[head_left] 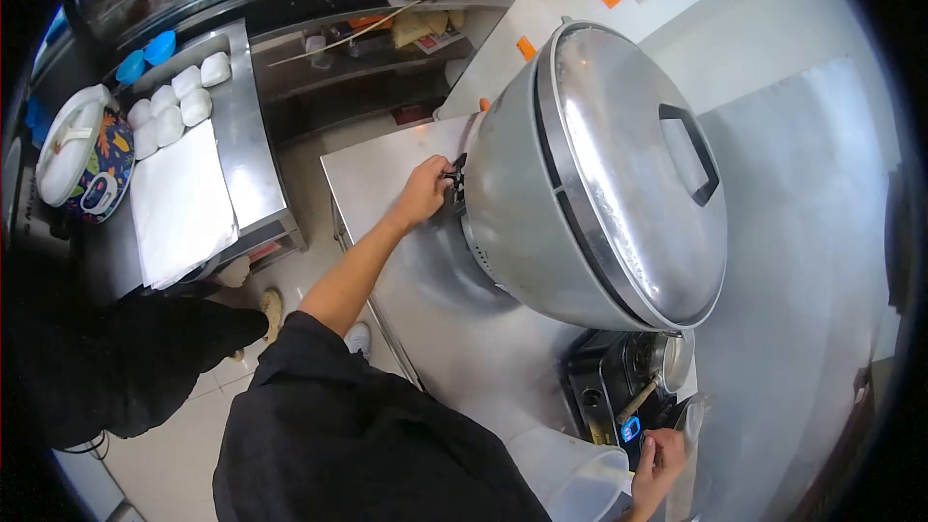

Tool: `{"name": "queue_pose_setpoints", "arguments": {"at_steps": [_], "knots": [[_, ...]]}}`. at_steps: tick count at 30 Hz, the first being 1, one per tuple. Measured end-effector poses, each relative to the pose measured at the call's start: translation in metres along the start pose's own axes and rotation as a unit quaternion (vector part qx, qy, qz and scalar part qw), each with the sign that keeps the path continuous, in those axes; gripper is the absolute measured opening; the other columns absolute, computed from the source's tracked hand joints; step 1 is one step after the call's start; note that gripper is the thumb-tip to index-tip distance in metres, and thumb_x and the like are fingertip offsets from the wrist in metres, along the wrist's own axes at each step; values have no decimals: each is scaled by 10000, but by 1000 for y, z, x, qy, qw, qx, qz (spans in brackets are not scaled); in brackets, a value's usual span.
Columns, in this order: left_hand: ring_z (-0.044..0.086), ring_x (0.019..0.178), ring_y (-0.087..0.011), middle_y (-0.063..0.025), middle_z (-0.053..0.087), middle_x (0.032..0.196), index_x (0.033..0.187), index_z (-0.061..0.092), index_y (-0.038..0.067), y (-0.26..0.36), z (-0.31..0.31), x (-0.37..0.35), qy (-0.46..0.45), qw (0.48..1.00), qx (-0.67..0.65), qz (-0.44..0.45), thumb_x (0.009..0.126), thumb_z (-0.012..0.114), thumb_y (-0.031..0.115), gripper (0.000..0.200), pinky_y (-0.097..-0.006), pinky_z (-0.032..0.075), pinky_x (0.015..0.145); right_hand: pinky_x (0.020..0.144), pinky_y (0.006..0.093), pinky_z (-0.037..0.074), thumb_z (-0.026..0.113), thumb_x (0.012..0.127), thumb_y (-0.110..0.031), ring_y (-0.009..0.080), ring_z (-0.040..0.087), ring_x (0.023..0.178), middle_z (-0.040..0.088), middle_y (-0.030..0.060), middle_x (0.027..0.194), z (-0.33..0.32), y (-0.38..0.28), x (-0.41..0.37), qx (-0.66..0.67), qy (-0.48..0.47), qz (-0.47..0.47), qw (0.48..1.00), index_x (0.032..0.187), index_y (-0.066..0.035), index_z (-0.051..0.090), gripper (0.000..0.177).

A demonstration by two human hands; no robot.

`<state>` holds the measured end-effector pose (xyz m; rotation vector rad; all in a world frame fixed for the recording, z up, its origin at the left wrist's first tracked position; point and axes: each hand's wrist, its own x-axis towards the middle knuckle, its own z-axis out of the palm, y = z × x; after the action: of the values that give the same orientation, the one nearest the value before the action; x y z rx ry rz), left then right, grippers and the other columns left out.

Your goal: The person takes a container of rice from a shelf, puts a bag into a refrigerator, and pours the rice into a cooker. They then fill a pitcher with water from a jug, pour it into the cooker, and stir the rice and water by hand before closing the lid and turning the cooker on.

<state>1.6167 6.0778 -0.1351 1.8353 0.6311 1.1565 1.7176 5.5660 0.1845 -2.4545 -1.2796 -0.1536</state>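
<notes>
A large metal rice cooker [503,184] with a shiny domed lid [628,164] and a black lid handle [691,155] stands on a steel table. My left hand [425,190] reaches to its base, with fingers closed on a small black control knob [454,177]; the fingertips partly cover it. At the lower right, my right hand [660,469] has curled fingers beside a black portable stove [604,396]. Whatever those fingers hold, if anything, I cannot make out. A small metal pot [675,362] with a light handle sits by the stove. A translucent plastic container [570,474] is nearby.
A person in black clothing [116,367] stands at the left. Behind them, a steel counter [253,150] holds a patterned cooker [97,164], several white packages [169,121], white sheets [184,203] and blue cups [159,46]. A metal panel [793,280] borders the right.
</notes>
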Motion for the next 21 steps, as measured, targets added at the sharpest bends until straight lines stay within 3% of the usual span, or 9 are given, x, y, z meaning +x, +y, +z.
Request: {"name": "queue_pose_setpoints", "arguments": {"at_steps": [2,5,8,9,12,16,19,21], "knots": [[632,838,-266,-156,620,885,958,571,-30,3,-9,-2,-8,997,48,58,832,646,-9,148,-358,512,761,639,284,423,568,867,-26,183,537,748,569,103,847,1,-4,0,-3,-9,6,1000,874,24,613,68],[646,753,-237,-150,636,795,947,598,-30,10,-8,2,8,994,-60,-92,850,662,34,133,-367,518,707,629,328,441,586,865,-50,245,555,750,588,131,836,8,-12,4,-7,-26,19,999,870,8,614,65],[632,658,-203,-148,631,708,938,624,-15,-10,7,6,24,968,-115,-224,862,677,77,130,-363,514,660,752,376,488,583,897,-15,295,608,809,649,151,888,10,-16,11,-33,-43,-22,998,901,28,646,77],[593,590,-200,-138,605,670,979,601,33,-9,10,6,38,970,-95,-219,874,658,79,129,-372,483,604,796,398,494,603,923,-100,302,610,901,648,156,1021,9,-11,9,-27,-90,9,996,1032,7,647,159],[534,541,-203,-110,566,628,1025,548,70,19,11,9,89,958,-62,-267,889,637,97,165,-380,439,558,620,317,443,592,868,-59,233,556,746,589,127,834,29,-5,14,12,-54,18,998,871,8,615,71],[491,559,-191,-79,517,606,1038,509,86,14,11,10,49,957,-66,-277,925,598,162,163,-365,415,558,623,321,452,593,871,-69,234,560,747,588,126,833,32,-15,21,9,-62,-8,998,880,8,615,81],[501,594,-168,-62,529,663,1082,519,84,16,12,0,51,947,-176,-264,939,589,199,197,-347,429,587,619,273,419,594,874,-72,170,539,728,579,89,839,33,-17,22,14,-64,-6,998,883,11,626,89],[504,603,-154,-53,533,701,1132,522,75,4,16,-11,58,969,-159,-179,944,589,209,240,-339,440,605,636,306,445,593,875,-74,221,558,750,583,119,835,32,-19,18,5,-66,-3,998,887,10,627,91]]}}
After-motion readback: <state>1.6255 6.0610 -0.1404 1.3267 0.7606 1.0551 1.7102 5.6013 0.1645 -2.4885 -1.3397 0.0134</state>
